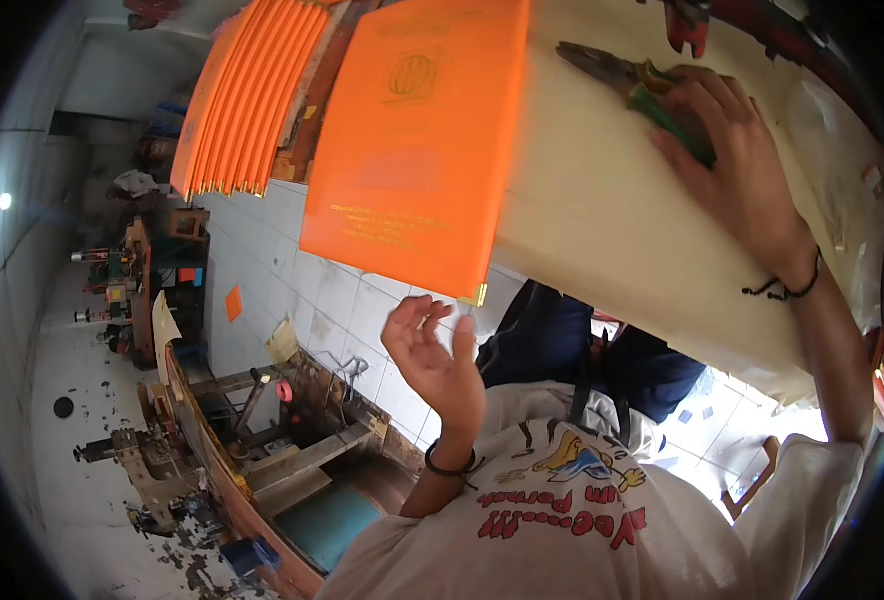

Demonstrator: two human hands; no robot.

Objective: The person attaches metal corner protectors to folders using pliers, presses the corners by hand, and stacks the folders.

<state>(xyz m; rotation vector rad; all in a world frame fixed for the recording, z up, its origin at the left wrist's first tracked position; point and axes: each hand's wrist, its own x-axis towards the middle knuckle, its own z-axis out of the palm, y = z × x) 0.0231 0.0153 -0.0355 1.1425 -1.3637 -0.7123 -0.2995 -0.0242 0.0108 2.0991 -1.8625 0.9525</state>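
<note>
folder (402, 150) juts past the edge, nothing firm on it

table (602, 240): pale top, my pliers side well backed, but the folder's near end sticks out over the tiled floor (282, 235). a knock there could tip or slide it off, since i see no hand pinning it.

folder: orange, gold print up, lying partly on the table in front of me. its cover looks smooth, so a stray tool tip could scratch it or scuff the print.

stack (247, 90): more orange folders, overlapped, just beyond the folder on my left. shoving the folder that way could catch the stack and spread it.

right hand (727, 150): fingers wrapped over the pliers, resting on the table right of the folder. grip looks loose, so they might twist if i squeezed off-centre.

left hand (437, 355): half open, fingers curled, no object seen in it; can't tell if a fingertip touches the folder.

pliers (602, 68): green handles, nose pointing away from me. biting too hard could dent metal or pinch skin.

corner (478, 294): small, gold-coloured, near my left thumb. could snag or bend if bumped.
</note>
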